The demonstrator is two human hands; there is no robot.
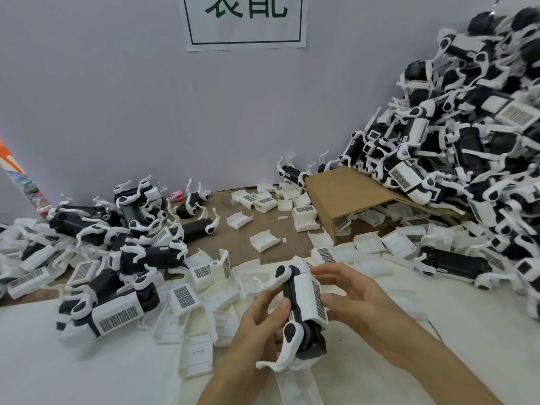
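Note:
I hold a black and white toy robot dog (302, 305) over the table's front, its white legs sticking out to the left. A white cover with a grid sticker sits on its black body. My left hand (260, 328) grips the body from the left, with the thumb on the black side. My right hand (347, 299) holds the white cover from the right, with the fingers curled round its far end and the thumb against its sticker side.
Loose white covers (264, 240) lie scattered across the brown table (239, 238) and a white sheet (73, 372). Several toy dogs (131, 247) lie at the left. A tall heap of them (473, 133) fills the right, behind a cardboard piece (347, 191). A grey wall (146, 112) with a sign stands behind.

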